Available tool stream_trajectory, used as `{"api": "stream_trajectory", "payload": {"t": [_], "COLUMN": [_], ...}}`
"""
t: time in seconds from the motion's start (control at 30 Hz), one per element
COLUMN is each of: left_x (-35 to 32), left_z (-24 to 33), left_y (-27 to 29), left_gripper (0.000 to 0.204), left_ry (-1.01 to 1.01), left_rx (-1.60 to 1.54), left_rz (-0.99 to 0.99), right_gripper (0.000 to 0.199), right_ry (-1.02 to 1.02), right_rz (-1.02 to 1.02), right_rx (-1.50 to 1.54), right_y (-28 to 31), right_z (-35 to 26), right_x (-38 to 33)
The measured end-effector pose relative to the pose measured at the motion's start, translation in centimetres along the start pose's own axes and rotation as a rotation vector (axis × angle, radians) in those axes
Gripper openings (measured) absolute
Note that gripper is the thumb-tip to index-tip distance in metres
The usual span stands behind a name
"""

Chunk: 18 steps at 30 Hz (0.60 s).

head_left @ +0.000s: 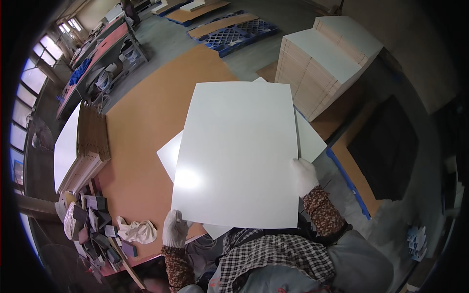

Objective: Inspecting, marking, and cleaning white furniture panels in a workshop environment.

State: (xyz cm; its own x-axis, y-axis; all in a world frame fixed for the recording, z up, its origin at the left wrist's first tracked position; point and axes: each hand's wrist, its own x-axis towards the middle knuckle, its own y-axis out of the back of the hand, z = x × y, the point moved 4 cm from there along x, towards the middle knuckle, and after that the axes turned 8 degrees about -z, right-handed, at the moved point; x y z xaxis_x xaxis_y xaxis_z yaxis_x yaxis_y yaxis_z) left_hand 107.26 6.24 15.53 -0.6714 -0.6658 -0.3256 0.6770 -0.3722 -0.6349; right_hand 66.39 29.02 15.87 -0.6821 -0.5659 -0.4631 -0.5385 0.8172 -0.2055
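A large white rectangular panel (239, 146) with a glossy face is held up in front of me, a bright light reflecting near its left edge. My left hand (175, 228), in a white knit glove, grips its lower left corner. My right hand (305, 177), gloved the same way, is closed on its right edge. Beneath it another white panel (168, 152) lies turned at an angle, with its corners showing on several sides; the rest of it is hidden. Both panels are over a brown board-covered table (141, 122).
Stacked white panels stand at the left (80, 151) and a taller stack (317, 58) at the far right. Sanding blocks (95, 224) and a cream cloth (137, 230) lie at the table's near left. Blue pallets (239, 41) are at the back; a dark sheet (386, 146) lies at right.
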Motion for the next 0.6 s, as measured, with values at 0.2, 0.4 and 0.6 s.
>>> {"api": "stream_trajectory", "payload": {"t": [0.2, 0.4, 0.6], "left_x": [3.8, 5.6, 6.7], "left_z": [2.9, 4.5, 3.5], "left_y": [1.5, 3.6, 5.0], "left_gripper": [0.024, 0.039, 0.038], "left_ry": [-0.133, -0.033, -0.137], "left_rx": [0.157, 0.408, 0.459], "left_rz": [0.311, 0.466, 0.567], "right_gripper": [0.04, 0.037, 0.048], "right_ry": [-0.046, -0.272, -0.555], "right_rz": [-0.123, -0.306, -0.512], "right_rx": [-0.397, -0.163, -0.131], "right_y": [-3.4, -7.3, -11.1], "right_z": [-0.7, 1.6, 2.6], "right_x": [-0.7, -2.2, -4.0]}}
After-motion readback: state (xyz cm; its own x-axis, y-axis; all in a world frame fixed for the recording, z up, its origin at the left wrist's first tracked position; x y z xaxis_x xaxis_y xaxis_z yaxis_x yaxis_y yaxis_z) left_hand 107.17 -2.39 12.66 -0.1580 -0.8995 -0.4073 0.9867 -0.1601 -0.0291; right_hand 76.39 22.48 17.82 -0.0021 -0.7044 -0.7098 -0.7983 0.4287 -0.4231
